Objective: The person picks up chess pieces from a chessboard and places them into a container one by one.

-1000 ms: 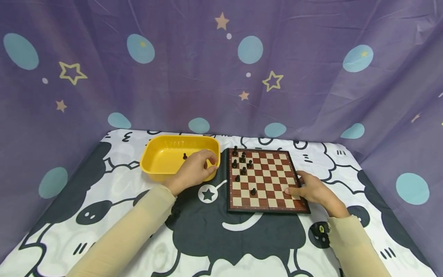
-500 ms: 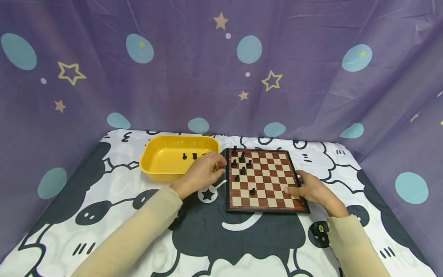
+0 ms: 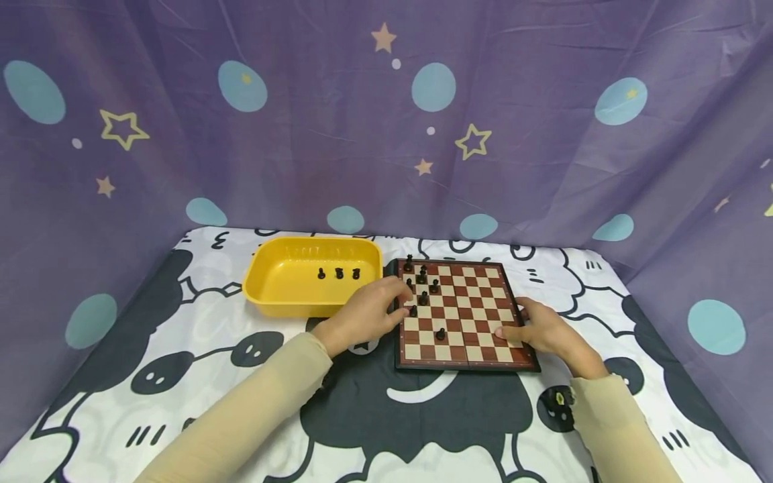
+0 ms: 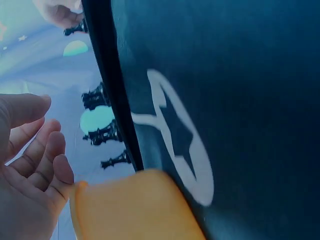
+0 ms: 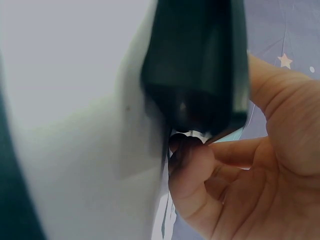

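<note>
A yellow rectangular plastic tray (image 3: 296,310) sits left of a square brown-and-beige chessboard (image 3: 483,312), both on a black-and-white printed cloth (image 3: 423,429). Three black chess pieces (image 3: 339,274) are in the tray's right half. Black chessmen (image 3: 424,298) stand on the chessboard's left half. The left hand (image 3: 370,314) is at its left edge, the right hand (image 3: 548,332) at its right. Behind: a purple patterned curtain (image 3: 338,161).
</note>
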`<control>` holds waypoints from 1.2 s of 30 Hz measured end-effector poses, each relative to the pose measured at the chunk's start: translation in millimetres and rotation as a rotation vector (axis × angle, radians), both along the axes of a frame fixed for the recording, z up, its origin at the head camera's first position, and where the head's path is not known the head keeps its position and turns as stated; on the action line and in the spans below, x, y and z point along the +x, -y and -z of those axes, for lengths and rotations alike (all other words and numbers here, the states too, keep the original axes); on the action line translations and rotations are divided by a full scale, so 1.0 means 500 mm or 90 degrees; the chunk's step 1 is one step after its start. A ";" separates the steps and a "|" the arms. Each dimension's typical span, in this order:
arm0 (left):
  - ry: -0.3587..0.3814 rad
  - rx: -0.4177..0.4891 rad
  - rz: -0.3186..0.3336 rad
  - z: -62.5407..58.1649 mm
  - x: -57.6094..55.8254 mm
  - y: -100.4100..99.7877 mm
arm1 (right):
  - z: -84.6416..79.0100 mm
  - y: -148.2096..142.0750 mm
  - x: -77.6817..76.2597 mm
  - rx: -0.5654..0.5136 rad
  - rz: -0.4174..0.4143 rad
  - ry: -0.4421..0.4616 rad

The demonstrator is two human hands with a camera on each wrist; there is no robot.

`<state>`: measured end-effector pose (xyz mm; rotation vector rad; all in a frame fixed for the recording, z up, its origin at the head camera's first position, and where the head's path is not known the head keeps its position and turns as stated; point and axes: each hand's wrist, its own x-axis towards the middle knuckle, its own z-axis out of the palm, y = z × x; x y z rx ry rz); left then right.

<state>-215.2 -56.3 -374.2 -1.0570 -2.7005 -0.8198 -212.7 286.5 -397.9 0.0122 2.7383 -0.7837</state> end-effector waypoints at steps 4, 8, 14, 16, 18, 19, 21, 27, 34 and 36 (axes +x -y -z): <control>0.006 -0.021 0.011 0.005 0.007 -0.013 | -0.001 0.002 0.000 0.004 -0.001 -0.001; 0.027 -0.030 0.029 0.010 0.011 -0.025 | -0.001 0.002 0.002 0.002 -0.006 -0.004; 0.029 -0.035 0.062 0.018 0.012 -0.042 | -0.003 0.003 0.002 -0.001 -0.002 0.002; 0.026 -0.041 0.068 0.020 0.011 -0.047 | -0.004 0.003 0.002 0.000 -0.006 0.000; 0.030 -0.045 0.075 0.019 0.011 -0.051 | -0.003 0.003 0.003 -0.001 -0.009 -0.004; 0.034 -0.049 0.077 0.019 0.011 -0.053 | -0.003 0.003 0.003 -0.002 -0.011 -0.007; 0.042 -0.053 0.082 0.018 0.011 -0.056 | -0.004 0.003 0.004 -0.002 -0.016 -0.010; 0.063 -0.064 0.103 0.019 0.006 -0.068 | -0.006 0.003 0.006 0.002 -0.019 -0.012; 0.088 -0.065 0.120 0.023 0.003 -0.083 | -0.005 0.002 0.004 0.002 -0.019 -0.009; 0.100 -0.065 0.124 0.023 0.002 -0.086 | -0.004 0.002 0.003 0.002 -0.019 -0.009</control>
